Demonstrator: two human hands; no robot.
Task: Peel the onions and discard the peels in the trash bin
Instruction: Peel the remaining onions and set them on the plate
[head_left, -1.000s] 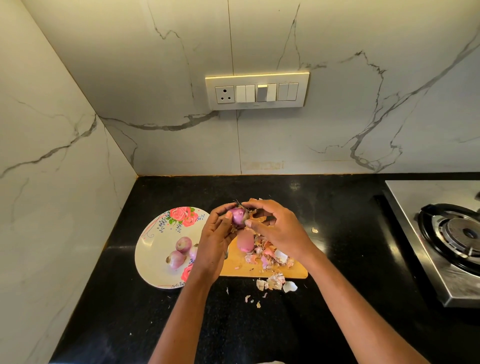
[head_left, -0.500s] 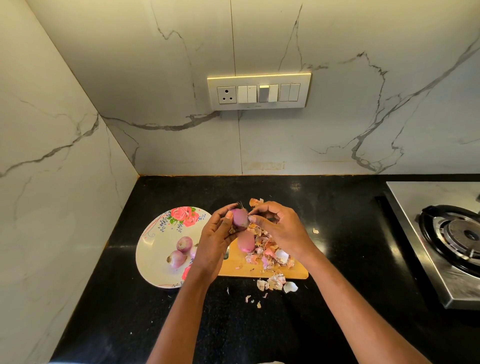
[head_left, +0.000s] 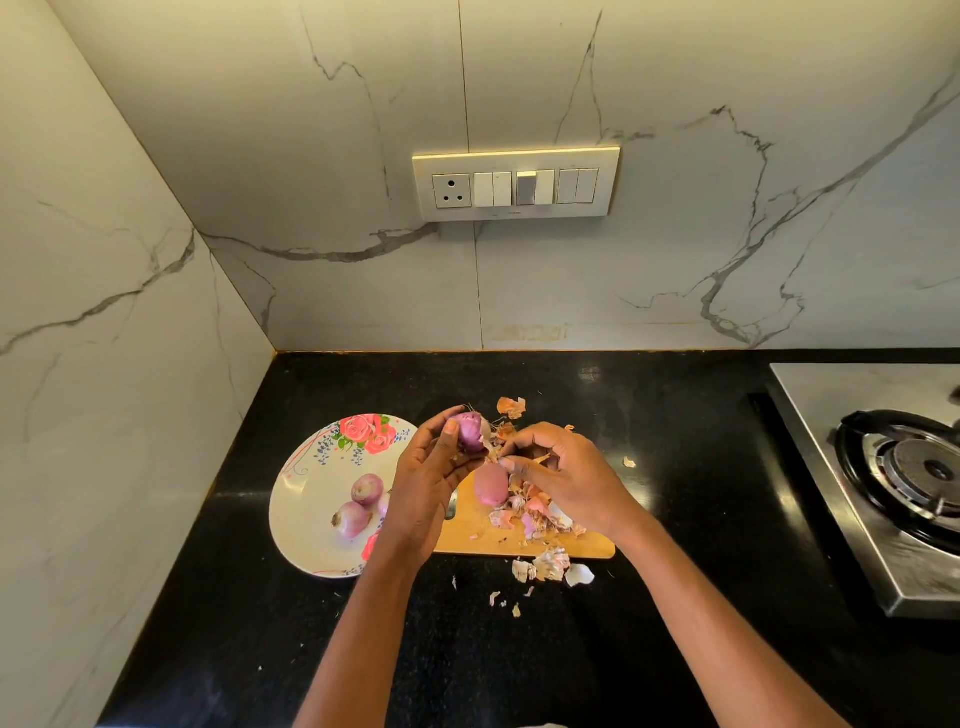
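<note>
Onion peels (head_left: 550, 566) lie nearest, scattered on the black counter (head_left: 675, 649) just past the front edge of the wooden board (head_left: 483, 535), and more are heaped on the board beside a peeled onion (head_left: 491, 484). The risk I see is that loose, light scraps like these drift further across the counter or get missed when gathered, since no trash bin is in view and they would have to be carried some way. A slick, half-bared onion could also slip from the fingers onto the board. Above the board, the left hand (head_left: 428, 486) curls round the onion being peeled (head_left: 470, 432), thumb and fingertips gripping its sides. The right hand (head_left: 563, 480) is bent in close, its fingertips pinching a strip of skin at the onion's lower end; whether the strip is free I cannot tell. To the left, two more onions (head_left: 358, 501) rest on the flowered plate (head_left: 306, 493), with another partly hidden behind the left hand.
</note>
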